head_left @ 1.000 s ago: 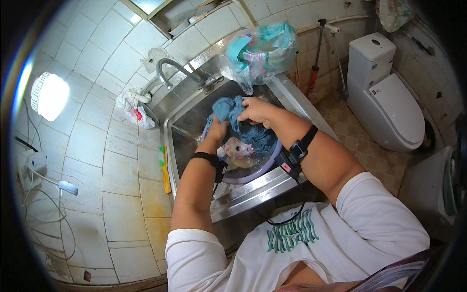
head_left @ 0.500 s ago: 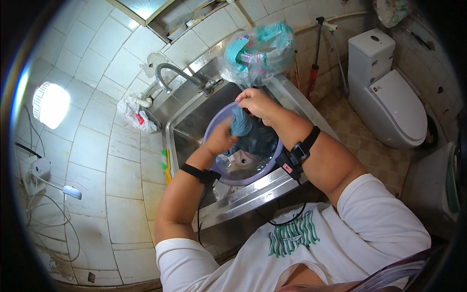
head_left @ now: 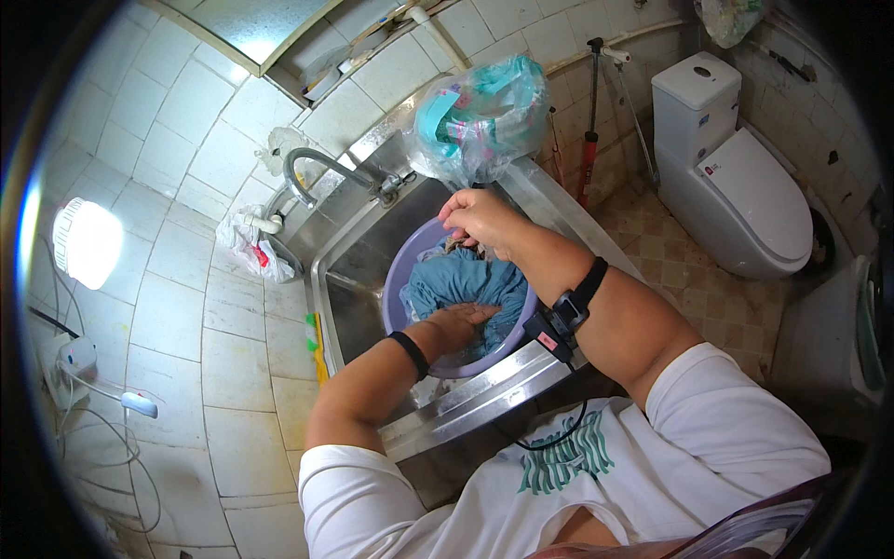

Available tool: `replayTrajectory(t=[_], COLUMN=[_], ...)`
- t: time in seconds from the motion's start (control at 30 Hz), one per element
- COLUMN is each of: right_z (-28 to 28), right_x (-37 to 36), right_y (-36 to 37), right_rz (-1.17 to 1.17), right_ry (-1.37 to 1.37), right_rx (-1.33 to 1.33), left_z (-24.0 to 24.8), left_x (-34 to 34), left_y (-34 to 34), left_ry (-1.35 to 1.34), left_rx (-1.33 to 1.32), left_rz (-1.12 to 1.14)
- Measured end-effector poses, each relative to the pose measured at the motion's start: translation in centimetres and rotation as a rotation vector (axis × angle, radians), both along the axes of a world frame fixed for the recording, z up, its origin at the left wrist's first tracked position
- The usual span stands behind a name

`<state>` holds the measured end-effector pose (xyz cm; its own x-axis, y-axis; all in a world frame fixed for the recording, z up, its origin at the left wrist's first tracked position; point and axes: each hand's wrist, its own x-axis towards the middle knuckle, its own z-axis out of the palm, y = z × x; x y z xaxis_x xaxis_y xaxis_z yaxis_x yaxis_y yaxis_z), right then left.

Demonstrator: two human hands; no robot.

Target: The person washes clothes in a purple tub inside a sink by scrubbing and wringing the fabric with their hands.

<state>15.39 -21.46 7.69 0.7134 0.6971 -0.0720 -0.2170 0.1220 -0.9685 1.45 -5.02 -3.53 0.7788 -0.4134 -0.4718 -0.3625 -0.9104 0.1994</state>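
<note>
A lilac basin (head_left: 395, 270) sits in the steel sink with wet blue cloth (head_left: 456, 281) bunched inside it. My left hand (head_left: 458, 324) lies on the near part of this cloth, fingers stretched out flat. Over the basin's far rim is my right hand (head_left: 477, 220), its fingers curled and pinched together. What they hold, if anything, I cannot make out. Just below those fingers, a brownish piece of fabric (head_left: 458, 245) shows at the edge of the blue cloth.
The steel sink (head_left: 475, 402) surrounds the basin, and a curved faucet (head_left: 321, 160) reaches over its far left side. A clear plastic bag with turquoise contents (head_left: 484, 116) rests on the far rim. Tiled wall stands to the left; a toilet (head_left: 745, 196) is at the right.
The blue cloth, earlier raised in a bunch, now lies spread across the basin and covers the pale item seen before. My left hand has moved down and nearer onto it.
</note>
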Motion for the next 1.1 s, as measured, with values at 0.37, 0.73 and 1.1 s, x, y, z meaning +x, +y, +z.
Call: replayTrajectory(t=[0.37,0.73,1.1], right_z=[-0.5,0.1,-3.0], right_x=[-0.3,-2.7,-5.8], right_y=[0.6,0.5,2.7], right_rz=[0.119,0.369,0.436], right_ry=[-0.012,0.179,-0.529], right_rx=[-0.040,-0.083,0.088], left_z=[3.4,10.7,6.6], left_x=[1.5,-0.5,-0.2], left_y=[0.2,-3.6,-3.3], left_ry=[0.201,-0.198,-0.341], left_rx=[-0.089,-1.755,-2.078], left_rz=[0.242,1.168,1.647])
